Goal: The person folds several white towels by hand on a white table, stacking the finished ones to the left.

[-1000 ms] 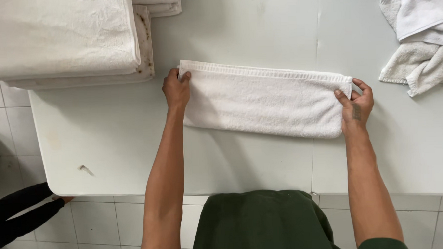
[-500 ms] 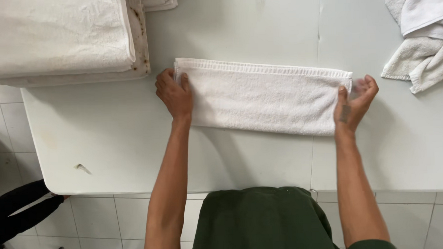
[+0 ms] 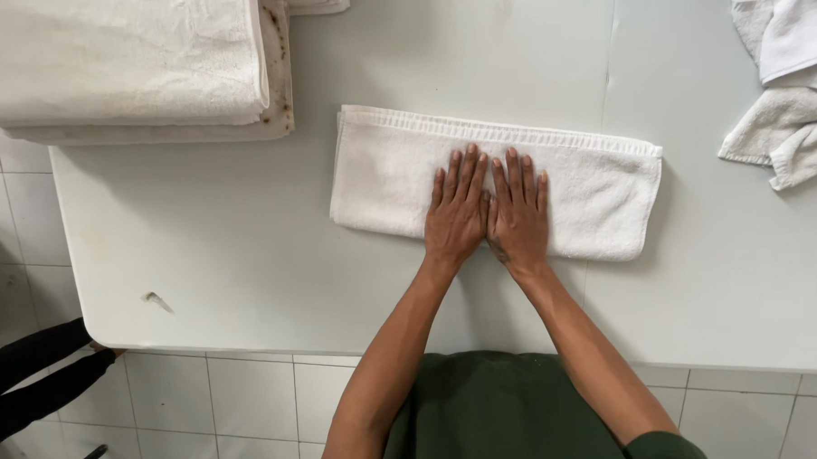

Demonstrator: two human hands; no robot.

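Note:
A white towel (image 3: 388, 171), folded into a long strip, lies flat across the middle of the pale table (image 3: 210, 254). My left hand (image 3: 456, 211) and my right hand (image 3: 519, 209) rest side by side, palms down, on the middle of the towel. The fingers of both are spread flat and point away from me. Neither hand grips anything. Both ends of the towel lie free on the table.
A stack of folded white linens (image 3: 122, 67) fills the table's far left corner. A heap of crumpled towels (image 3: 788, 80) lies at the far right. The table's near edge runs above a tiled floor (image 3: 243, 407). A dark sleeve (image 3: 33, 378) of another person shows at the lower left.
My hands have left the towel's two ends and come together at its middle, pressing flat. The towel stays folded in the same place on the table.

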